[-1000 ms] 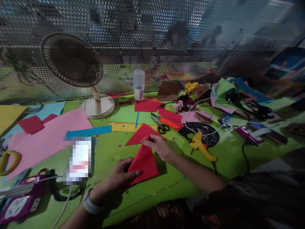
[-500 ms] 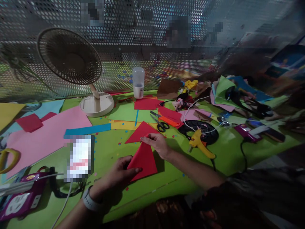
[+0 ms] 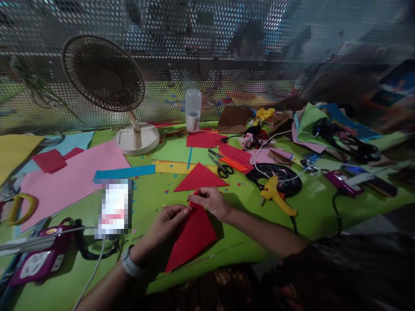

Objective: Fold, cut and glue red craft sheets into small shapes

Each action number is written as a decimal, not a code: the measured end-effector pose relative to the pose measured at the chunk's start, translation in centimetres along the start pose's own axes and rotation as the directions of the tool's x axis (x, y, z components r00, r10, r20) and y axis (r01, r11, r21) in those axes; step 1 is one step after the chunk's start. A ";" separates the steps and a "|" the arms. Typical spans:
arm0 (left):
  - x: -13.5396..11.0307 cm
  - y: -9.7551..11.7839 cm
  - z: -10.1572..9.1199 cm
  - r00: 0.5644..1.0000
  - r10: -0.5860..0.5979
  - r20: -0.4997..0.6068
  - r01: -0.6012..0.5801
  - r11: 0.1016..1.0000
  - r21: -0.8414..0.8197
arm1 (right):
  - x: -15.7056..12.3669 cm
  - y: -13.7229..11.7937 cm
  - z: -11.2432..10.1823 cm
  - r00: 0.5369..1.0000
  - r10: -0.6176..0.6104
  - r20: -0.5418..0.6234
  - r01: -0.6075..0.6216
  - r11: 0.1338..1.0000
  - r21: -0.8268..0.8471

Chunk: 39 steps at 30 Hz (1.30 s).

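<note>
Between my hands is a red sheet of paper (image 3: 194, 237), its lower edge spread toward me over the green table. My left hand (image 3: 171, 218) pinches its upper left edge between thumb and fingers. The tip of the sheet is gripped by my right hand (image 3: 210, 202), thumb against fingertips. Just beyond lies a red paper triangle (image 3: 201, 178), flat on the table. Black-handled scissors (image 3: 223, 167) rest behind it to the right, beside an orange cutter (image 3: 234, 164). A yellow glue gun (image 3: 278, 196) lies to the right of my right hand.
A fan (image 3: 138, 139) and a white bottle (image 3: 193, 111) stand at the back, before a perforated metal screen (image 3: 168, 65). On the left are a lit phone (image 3: 114, 207), a purple power strip (image 3: 42, 255) and pink paper (image 3: 74, 181). Cables and coloured paper scraps crowd the right.
My left hand has moved up the red sheet's edge toward my right hand. The sheet's lower left corner has come into view, opened out toward me. The camera view has shifted slightly left.
</note>
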<state>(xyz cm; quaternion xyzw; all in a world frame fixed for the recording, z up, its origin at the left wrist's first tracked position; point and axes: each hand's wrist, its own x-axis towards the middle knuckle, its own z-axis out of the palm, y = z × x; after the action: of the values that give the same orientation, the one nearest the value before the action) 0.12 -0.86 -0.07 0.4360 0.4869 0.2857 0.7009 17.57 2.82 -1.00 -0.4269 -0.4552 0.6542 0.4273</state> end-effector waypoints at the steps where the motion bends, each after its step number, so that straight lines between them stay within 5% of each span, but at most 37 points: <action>1: 0.0 0.0 0.1 1.000 -0.016 0.004 0.016 1.000 -0.016 | 0.0 0.0 0.1 1.000 0.002 0.005 -0.002 1.000 0.003; 13: 0.5 0.0 -0.1 0.998 -0.034 0.055 0.030 0.997 0.071 | 0.1 0.1 -0.2 0.997 -0.069 0.018 0.070 0.994 -0.084; 20: 0.7 -0.4 -0.4 0.998 -0.038 0.052 0.032 0.994 0.107 | 0.6 -0.9 -0.4 0.995 -0.057 -0.087 0.056 0.998 -0.021; 27: 0.5 -0.1 -0.1 0.999 -0.028 0.018 0.027 0.998 0.051 | 0.2 0.0 -0.1 0.997 -0.077 0.004 0.077 0.993 -0.091; 39: 0.5 -0.3 -0.2 0.999 -0.039 0.005 0.039 0.999 0.013 | 0.2 0.2 -0.1 0.997 -0.072 -0.005 0.071 0.994 -0.079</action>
<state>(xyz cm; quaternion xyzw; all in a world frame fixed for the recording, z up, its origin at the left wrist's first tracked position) 0.12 -0.54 -0.62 0.4317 0.4954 0.2675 0.7048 17.57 3.01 -1.20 -0.4295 -0.4940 0.6183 0.4349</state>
